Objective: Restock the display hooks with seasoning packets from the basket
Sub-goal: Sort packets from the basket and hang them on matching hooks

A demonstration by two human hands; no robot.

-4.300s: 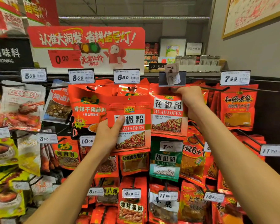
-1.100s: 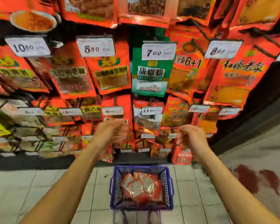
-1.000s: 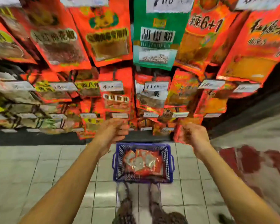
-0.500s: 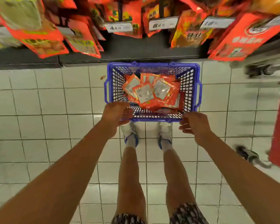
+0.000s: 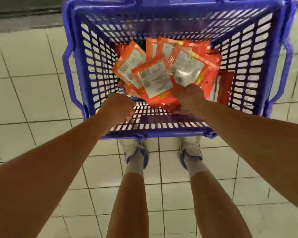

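Both hands [image 5: 118, 109] now inside basket [image 5: 76, 69] — reaching packets [image 5: 155, 78].

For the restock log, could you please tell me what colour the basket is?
The basket is blue-purple plastic with slotted walls, seen clearly in the head view.

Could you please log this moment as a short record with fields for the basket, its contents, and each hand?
basket: blue plastic basket on the tiled floor
contents: pile of orange seasoning packets, printed backs up
left hand: inside near wall, holding nothing visible
right hand: on the pile's near edge; grip unclear
shoes: just behind basket
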